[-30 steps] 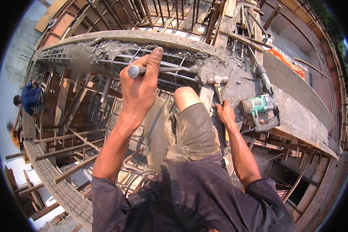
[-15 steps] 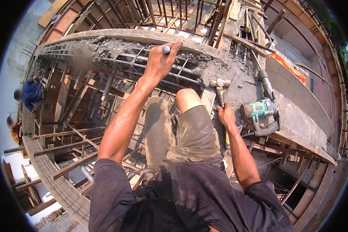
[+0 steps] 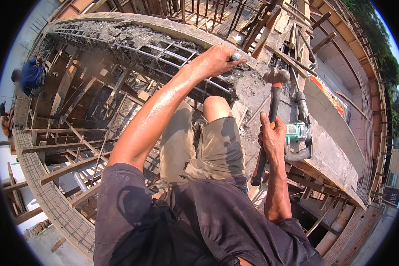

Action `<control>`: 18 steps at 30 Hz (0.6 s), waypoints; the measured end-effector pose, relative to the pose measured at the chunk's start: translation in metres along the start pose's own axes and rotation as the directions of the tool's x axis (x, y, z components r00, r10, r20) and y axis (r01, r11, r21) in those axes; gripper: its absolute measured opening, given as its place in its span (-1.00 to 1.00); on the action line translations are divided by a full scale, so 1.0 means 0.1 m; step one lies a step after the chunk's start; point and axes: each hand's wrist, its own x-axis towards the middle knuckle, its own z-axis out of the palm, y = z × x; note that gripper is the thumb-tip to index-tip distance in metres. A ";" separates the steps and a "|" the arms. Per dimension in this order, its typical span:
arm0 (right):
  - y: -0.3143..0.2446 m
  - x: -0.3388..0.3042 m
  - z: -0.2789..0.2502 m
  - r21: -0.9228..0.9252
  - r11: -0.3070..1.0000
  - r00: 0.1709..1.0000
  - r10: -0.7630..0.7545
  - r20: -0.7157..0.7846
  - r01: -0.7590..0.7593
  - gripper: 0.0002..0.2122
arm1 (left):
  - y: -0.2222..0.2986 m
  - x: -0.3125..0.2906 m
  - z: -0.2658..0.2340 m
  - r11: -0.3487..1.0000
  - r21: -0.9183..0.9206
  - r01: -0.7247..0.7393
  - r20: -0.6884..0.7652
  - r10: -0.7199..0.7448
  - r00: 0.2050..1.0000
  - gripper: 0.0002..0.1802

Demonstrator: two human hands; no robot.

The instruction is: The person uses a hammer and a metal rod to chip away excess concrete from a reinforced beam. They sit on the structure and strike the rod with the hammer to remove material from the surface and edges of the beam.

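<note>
My left hand (image 3: 218, 61) is closed around a steel chisel (image 3: 236, 56), whose round top end pokes out of the fist; its lower part is hidden. The fist is over the broken edge of a concrete beam (image 3: 133, 37) with steel bars (image 3: 162, 56) laid bare. In my right hand (image 3: 274, 138) is a hammer (image 3: 275, 99) with a black and orange handle, its worn metal head raised to the right of the chisel. A green rotary hammer (image 3: 298, 132) rests on the concrete just past my right hand, partly covered by it.
Timber props and planks (image 3: 77, 144) cross an open drop at left, below the beam. A rebar mesh strip (image 3: 57, 199) curves along the far left. Two people are beyond it, one in blue (image 3: 32, 75). An orange sheet (image 3: 326, 95) lies at the right.
My right hand has lifted the hammer off the concrete, up toward me. My left hand, still gripping the chisel, has shifted right along the beam. The view has turned slightly.
</note>
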 end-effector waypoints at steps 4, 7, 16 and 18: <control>-0.91 -0.25 -0.01 0.399 0.834 0.917 -0.396 -0.048 0.381 -0.69 | 0.01 0.12 0.00 0.987 0.141 -0.075 -0.021 0.079 0.997 -0.50; -1.12 -0.23 0.11 0.430 0.774 0.861 -0.509 -0.016 0.466 -0.68 | 0.05 0.22 0.04 0.980 0.186 -0.078 -0.012 0.082 0.997 -0.51; -1.22 -0.56 0.04 0.101 0.990 0.983 -0.115 0.145 0.101 -0.76 | -0.06 0.23 0.18 0.991 0.124 -0.052 -0.088 0.063 0.994 -0.53; -1.49 -0.65 -0.06 0.283 0.902 0.936 -0.350 0.041 0.325 -0.82 | 0.00 0.18 0.11 0.993 0.105 -0.044 -0.076 0.052 0.996 -0.47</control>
